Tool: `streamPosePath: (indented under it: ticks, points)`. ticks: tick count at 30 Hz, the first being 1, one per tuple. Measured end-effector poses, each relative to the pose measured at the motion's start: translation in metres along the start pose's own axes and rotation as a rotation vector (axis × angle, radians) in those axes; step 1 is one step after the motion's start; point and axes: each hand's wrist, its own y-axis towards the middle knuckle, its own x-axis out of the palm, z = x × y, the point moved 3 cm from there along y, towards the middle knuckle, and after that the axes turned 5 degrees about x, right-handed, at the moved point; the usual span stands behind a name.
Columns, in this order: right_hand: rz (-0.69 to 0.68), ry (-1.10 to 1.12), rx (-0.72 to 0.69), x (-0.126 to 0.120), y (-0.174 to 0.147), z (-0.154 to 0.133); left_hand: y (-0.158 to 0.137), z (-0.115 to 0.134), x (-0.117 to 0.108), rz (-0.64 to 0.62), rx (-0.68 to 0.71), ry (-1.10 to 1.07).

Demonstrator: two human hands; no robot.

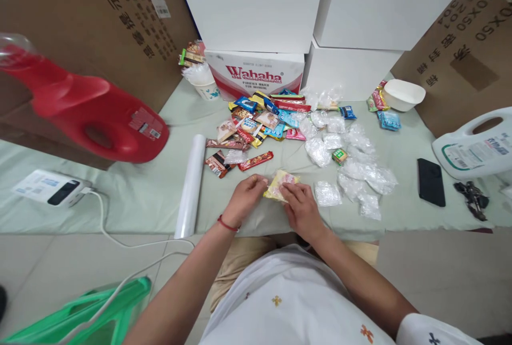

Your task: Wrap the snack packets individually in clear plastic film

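Note:
A yellow and pink snack packet [280, 184], with what looks like clear plastic film around it, lies near the table's front edge. My left hand [247, 195] is closed, its thumb and forefinger pinched at the film by the packet's left edge. From the right, my right hand [301, 207] grips the packet, fingers on top and thumb hidden. Beyond my hands is a heap of colourful snack packets [264, 121], with a red wafer packet [256, 161] closest. Several clear-wrapped bundles [328, 194] lie to the right. A roll of clear film [191, 187] rests on the left.
A red jug [100, 113] and a white power bank [54, 187] with a cable are on the left. At the back stand a Wahaba carton [256, 75], white boxes [256, 3] and a paper cup [206, 86]. A black phone [431, 182] and white jug [476, 147] lie right.

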Motion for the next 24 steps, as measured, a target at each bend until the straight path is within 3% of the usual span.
streamPosePath:
  ticks: [2,5,7,10,14,16,19,22,24]
  points:
    - [0.044,0.115,-0.001,-0.016,0.005,0.0,-0.007,0.013,-0.001,-0.001,0.214,0.148]
    - [0.03,0.279,0.039,-0.039,0.01,0.0,-0.016,0.024,0.013,-0.23,0.35,0.169]
    - [0.031,0.389,0.146,-0.052,0.009,0.004,-0.021,0.028,0.025,-0.304,0.294,0.118]
    - [0.09,0.54,0.299,-0.066,-0.002,0.012,-0.025,0.031,0.044,-0.29,0.141,-0.053]
    - [0.071,0.612,0.462,-0.071,-0.028,0.015,-0.027,0.037,0.077,-0.273,-0.028,-0.368]
    - [0.109,0.619,0.574,-0.081,-0.04,0.024,-0.025,0.039,0.092,-0.301,-0.044,-0.405]
    - [0.377,0.53,0.743,-0.125,-0.048,0.069,-0.017,0.036,0.096,-0.215,0.055,-0.273]
    - [0.832,0.318,0.801,-0.193,-0.035,0.148,-0.007,0.022,0.083,-0.035,0.172,-0.072]
    - [0.887,0.242,0.828,-0.227,-0.011,0.205,-0.004,0.009,0.074,0.018,0.226,0.037]
